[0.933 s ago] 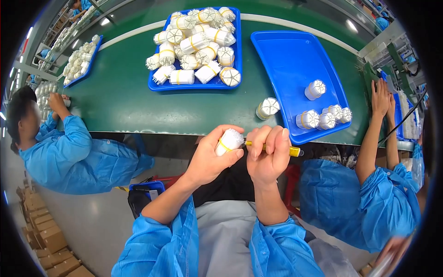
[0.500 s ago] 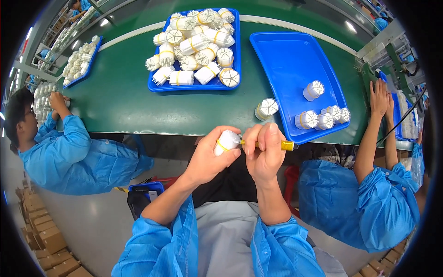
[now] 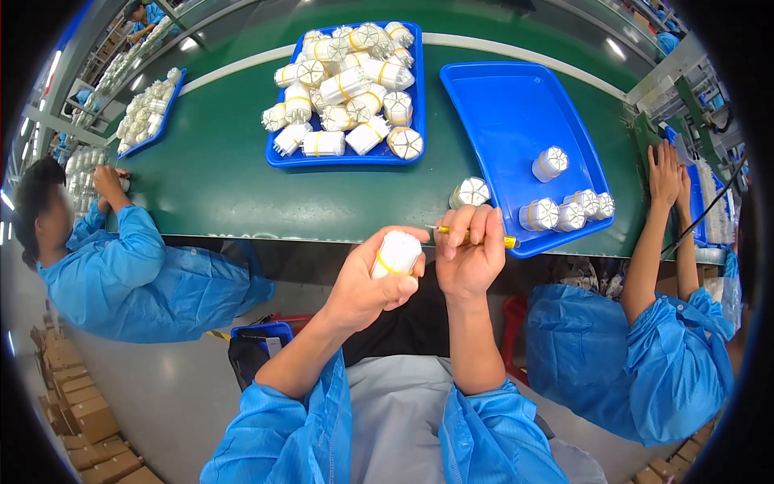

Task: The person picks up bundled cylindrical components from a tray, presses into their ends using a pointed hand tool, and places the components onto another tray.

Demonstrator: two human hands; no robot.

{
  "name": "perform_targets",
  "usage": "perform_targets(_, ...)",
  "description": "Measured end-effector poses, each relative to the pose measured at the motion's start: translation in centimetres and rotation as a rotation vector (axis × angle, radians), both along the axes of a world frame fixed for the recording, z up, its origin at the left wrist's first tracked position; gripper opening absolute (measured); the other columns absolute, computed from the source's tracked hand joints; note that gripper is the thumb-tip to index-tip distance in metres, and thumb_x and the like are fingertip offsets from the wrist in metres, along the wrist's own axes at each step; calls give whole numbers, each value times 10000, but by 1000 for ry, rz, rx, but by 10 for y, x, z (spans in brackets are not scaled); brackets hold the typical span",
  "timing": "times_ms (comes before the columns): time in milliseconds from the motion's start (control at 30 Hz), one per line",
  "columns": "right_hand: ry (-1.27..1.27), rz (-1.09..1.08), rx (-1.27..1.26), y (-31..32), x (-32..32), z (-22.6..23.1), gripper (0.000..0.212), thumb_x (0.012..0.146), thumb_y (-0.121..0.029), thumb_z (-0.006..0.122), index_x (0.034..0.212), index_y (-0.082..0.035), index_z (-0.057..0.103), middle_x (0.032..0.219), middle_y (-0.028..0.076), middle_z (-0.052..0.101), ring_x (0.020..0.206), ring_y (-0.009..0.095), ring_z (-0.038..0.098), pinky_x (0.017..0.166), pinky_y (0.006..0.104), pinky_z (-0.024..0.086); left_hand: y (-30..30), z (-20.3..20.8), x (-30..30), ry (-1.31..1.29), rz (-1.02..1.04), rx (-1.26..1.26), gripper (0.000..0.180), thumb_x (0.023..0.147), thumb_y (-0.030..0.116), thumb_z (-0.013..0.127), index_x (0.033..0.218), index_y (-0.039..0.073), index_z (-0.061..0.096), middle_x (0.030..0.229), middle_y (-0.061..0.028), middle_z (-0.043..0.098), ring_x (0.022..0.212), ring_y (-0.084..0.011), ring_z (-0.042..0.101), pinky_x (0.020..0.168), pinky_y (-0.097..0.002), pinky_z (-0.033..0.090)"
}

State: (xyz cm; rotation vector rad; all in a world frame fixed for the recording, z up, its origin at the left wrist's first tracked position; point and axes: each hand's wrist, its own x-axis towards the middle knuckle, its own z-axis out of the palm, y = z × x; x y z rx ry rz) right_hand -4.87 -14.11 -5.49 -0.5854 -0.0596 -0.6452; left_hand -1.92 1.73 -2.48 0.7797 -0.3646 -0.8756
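My left hand [image 3: 353, 289] is wrapped round a white cylindrical part [image 3: 399, 252] with a yellow band about it, its pale end tilted up. Beside it, my right hand [image 3: 470, 262] grips a slim yellow-handled screwdriver [image 3: 511, 242]. Its thin metal shaft points left toward the fingers of my left hand, apart from the part's end face. A similar white part [image 3: 470, 192] stands on the green table, just beyond my right hand and against the right tray's edge.
A blue tray [image 3: 347, 160] heaped with banded white parts lies at the back. The right blue tray [image 3: 492, 105] holds several upright ones. Another loaded tray [image 3: 165, 113] lies far left on the green table [image 3: 218, 181]. Blue-sleeved co-workers sit left [image 3: 137, 266] and right [image 3: 645, 355].
The screwdriver's tip has come away from the white part's end. My left hand has turned the part more upright, and my right hand's fingers have loosened and rolled round the handle.
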Motion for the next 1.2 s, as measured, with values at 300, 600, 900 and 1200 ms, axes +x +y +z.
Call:
perform_targets(300,-21,12,-33,-1,0,-5,409,1077,-318,303,722,-124,363,604,75,475,493,151,363,494,287,320,1,-2,-3,-294,121,100,531,745,13,815,1215,18,568,883,-25,613,802,-68,570,717,-207,474)
perform_targets(600,1,-5,-66,1,2,-4,407,1078,-316,303,721,-128,364,608,68,474,489,145,362,490,279,319,4,5,-6,-133,120,-19,571,767,70,820,1256,6,532,900,-50,607,696,-77,565,587,-194,454)
perform_targets(900,14,-7,-70,3,3,-4,402,1073,-314,316,732,-108,370,610,94,491,516,155,369,511,287,323,10,7,-6,-2,121,-123,652,847,175,771,1377,52,411,918,-104,575,570,-89,520,439,-188,369)
perform_targets(1200,49,-15,-99,7,3,-1,408,1078,-318,319,722,-126,371,622,66,475,495,149,379,469,274,334,31,-9,6,-111,185,-185,333,974,192,600,1254,113,437,922,-84,578,589,-75,508,460,-190,333)
